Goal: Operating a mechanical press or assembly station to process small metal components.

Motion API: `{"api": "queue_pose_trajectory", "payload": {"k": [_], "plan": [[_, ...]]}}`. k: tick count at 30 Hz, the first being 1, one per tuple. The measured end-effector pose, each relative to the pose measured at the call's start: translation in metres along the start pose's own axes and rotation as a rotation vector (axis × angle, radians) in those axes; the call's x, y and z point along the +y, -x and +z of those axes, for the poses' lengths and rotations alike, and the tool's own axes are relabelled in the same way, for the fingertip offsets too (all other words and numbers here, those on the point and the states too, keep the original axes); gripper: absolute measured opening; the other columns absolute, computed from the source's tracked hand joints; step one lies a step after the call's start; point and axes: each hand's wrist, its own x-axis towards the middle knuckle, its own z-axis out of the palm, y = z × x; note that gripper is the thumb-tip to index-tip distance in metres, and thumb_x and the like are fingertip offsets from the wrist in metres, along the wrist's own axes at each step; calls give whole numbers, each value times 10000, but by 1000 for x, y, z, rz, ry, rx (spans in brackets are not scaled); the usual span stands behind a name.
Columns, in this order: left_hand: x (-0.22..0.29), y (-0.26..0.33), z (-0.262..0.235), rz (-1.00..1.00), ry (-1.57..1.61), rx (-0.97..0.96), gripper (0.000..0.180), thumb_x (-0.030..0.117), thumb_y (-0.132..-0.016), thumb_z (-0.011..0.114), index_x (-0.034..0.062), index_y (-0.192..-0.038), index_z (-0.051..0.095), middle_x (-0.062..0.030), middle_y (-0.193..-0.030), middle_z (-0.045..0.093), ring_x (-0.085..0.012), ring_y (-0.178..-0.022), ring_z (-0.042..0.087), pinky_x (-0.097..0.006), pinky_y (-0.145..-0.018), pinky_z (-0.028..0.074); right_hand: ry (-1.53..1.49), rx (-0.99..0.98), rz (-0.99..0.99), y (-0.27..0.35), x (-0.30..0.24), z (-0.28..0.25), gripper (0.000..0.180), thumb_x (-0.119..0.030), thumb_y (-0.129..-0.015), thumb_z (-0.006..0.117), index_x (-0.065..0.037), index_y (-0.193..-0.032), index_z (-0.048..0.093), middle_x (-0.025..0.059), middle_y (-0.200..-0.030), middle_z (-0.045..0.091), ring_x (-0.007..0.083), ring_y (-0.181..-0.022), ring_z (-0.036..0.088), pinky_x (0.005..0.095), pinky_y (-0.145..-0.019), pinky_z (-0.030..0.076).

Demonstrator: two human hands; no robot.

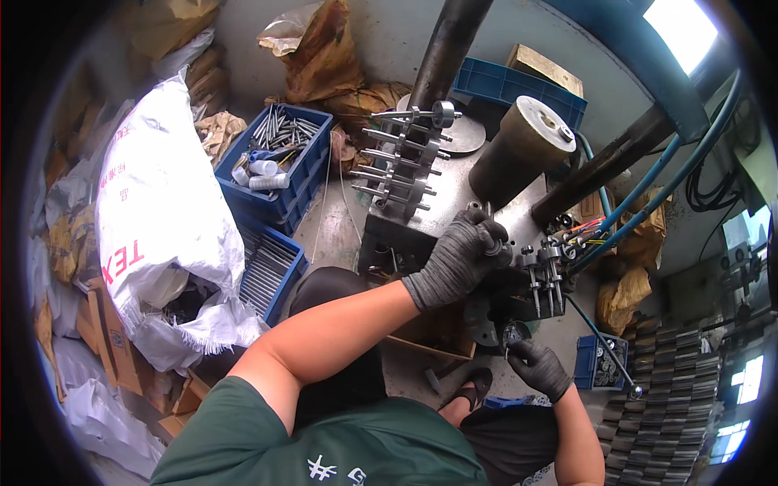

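My left hand [454, 255], in a grey knit glove, is closed round a short metal shaft with a round collar [493, 245] at the front of the steel press table [455, 180]. Just behind it stands the thick cylindrical press ram [519, 150]. Lower down, my right hand [539, 370], also gloved, has its fingers drawn together beside a small dark, shiny container [514, 334]; what they pinch is too small to make out. Several shafts with collars [409, 154] lie in a row on the table's left side. More collared shafts [543, 271] stand at its right front edge.
A blue crate of metal pins [279, 134] and a blue crate of rods [271, 263] are left of the table, beside a white woven sack [166, 211]. Blue hoses [673, 194] hang at the right. A small blue bin [601, 362] and stacked metal parts [664, 389] stand lower right.
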Motion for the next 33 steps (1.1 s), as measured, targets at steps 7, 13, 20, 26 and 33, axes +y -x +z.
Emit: {"api": "queue_pose_trajectory", "payload": {"k": [7, 13, 20, 26, 33], "plan": [[-25, 1, -2, -1094, 867, 155, 300, 138, -966, 683, 70, -1219, 537, -118, -952, 629, -219, -789, 661, -380, -626, 598, 198, 308, -407, -101, -64, -11, 302, -32, -837, 699, -64, -1137, 685, 192, -1021, 690, 393, -968, 669, 472, -848, 562], [-28, 12, 3, -1351, 818, 163, 307, 56, -861, 691, 51, -1144, 570, -122, -944, 649, -242, -800, 675, -398, -658, 595, 339, 595, -403, -213, -81, -31, 243, -74, -846, 686, -51, -1087, 693, 173, -1084, 711, 406, -1034, 661, 495, -915, 540], [-15, 15, 5, -1386, 886, 221, 253, 91, -851, 710, 66, -1080, 604, -80, -902, 657, -218, -749, 663, -408, -640, 569, 430, 457, -243, -279, -76, -25, 226, -239, -870, 729, -50, -992, 716, 160, -1057, 708, 370, -1044, 650, 485, -938, 522], [-16, 16, 14, -1432, 900, 164, 375, 72, -871, 654, 101, -1226, 534, -97, -959, 605, -235, -779, 632, -421, -637, 563, 174, 660, -354, -264, -78, -33, 153, -173, -860, 783, -55, -927, 715, 133, -1013, 697, 314, -967, 662, 429, -887, 533], [2, 20, 0, -1397, 1097, 19, 638, 81, -847, 645, 185, -1425, 395, -122, -1027, 557, -257, -880, 619, -450, -666, 574, 40, 1036, -683, -248, -122, -119, 144, -20, -897, 762, -48, -1030, 715, 100, -1099, 687, 247, -993, 682, 365, -896, 556]]}}
